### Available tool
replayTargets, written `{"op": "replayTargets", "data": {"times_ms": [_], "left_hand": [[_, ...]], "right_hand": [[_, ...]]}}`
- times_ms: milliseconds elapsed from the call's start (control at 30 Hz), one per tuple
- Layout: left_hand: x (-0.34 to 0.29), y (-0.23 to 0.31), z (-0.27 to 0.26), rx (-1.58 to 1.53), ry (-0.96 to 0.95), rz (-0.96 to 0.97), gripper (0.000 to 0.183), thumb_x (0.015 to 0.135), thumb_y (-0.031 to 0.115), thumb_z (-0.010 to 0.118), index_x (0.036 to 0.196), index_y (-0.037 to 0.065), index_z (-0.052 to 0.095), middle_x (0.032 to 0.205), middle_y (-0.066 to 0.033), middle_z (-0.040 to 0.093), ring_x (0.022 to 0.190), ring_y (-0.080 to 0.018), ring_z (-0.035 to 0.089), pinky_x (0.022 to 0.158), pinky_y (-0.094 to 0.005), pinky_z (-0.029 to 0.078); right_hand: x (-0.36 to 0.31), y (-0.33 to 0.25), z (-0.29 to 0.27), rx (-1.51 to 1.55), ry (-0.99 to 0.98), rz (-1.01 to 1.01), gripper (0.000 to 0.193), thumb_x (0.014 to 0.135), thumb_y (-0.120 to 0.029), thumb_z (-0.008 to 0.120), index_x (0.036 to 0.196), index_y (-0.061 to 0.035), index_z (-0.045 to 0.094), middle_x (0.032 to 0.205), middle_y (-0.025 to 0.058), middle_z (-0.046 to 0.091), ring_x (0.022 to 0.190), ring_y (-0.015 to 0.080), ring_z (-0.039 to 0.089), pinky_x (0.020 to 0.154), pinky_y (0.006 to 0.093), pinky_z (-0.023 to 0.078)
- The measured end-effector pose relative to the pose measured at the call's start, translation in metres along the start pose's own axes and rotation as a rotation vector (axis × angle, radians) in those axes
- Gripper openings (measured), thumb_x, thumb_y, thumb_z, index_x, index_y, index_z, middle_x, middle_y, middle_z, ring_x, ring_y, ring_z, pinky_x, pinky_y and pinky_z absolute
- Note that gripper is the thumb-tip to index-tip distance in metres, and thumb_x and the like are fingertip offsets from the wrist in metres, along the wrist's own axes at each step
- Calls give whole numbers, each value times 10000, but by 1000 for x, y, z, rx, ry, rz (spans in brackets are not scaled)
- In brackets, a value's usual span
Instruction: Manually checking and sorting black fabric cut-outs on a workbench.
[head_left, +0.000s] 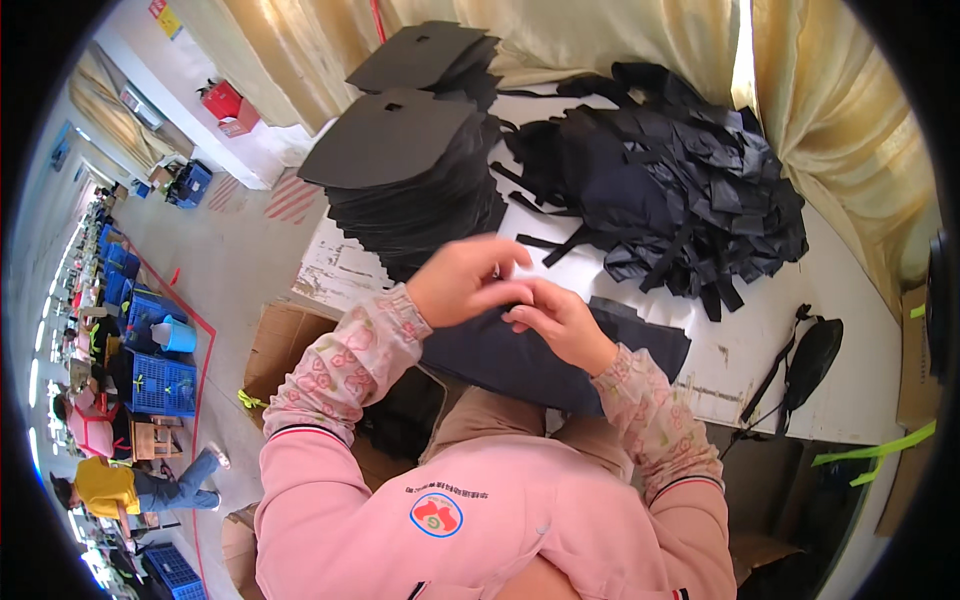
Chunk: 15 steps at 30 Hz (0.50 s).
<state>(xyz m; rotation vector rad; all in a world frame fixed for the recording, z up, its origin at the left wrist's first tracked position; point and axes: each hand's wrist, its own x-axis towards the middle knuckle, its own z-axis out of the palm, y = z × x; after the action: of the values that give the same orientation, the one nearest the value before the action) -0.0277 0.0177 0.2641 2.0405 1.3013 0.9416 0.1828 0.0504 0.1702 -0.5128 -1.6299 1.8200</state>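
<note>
My left hand (462,282) and my right hand (566,326) meet over the near edge of the table, their fingertips touching. The left fingers are curled and slightly blurred, with the thumb against the right hand's fingers. My right thumb and forefinger are pinched together. A small dark bit shows between the hands, too hidden to name. Beneath them a dark fabric piece (640,338) lies flat, partly hanging over the table edge toward my lap. Just beyond my left hand rises a tall stack of black shaped panels (400,145), the top one with a small slot.
A second stack of black panels (420,55) stands behind. A heap of black fabric pieces with straps (680,190) covers the white table (715,365) at the back right. A black pouch with a cord (812,360) lies right. A cardboard box (285,350) stands at the left below.
</note>
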Motion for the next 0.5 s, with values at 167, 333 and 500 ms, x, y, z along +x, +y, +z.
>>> {"op": "replayTargets", "data": {"times_ms": [167,333,500], "left_hand": [[3,-65,-112,946,444,100,698,729,438,792,1270,74,543,1273,-158,585,1198,-367,519,1021,-431,406],[2,-81,-133,686,269,-236,553,759,322,780,1231,99,595,1150,-135,668,1076,-317,628,924,-370,482],[5,-83,-142,653,228,-267,433,817,265,729,1213,127,624,1105,-134,689,1026,-324,652,885,-364,497]], "right_hand": [[-13,-3,-13,-168,125,87,153,923,-74,634,1022,43,636,802,58,674,657,86,625,618,226,523],[-13,-3,-15,-190,124,117,156,929,-90,634,1013,41,633,781,62,671,601,78,613,566,218,522],[-6,1,-11,-233,176,107,157,925,-125,645,1007,9,648,727,50,662,571,80,611,519,227,491]]}}
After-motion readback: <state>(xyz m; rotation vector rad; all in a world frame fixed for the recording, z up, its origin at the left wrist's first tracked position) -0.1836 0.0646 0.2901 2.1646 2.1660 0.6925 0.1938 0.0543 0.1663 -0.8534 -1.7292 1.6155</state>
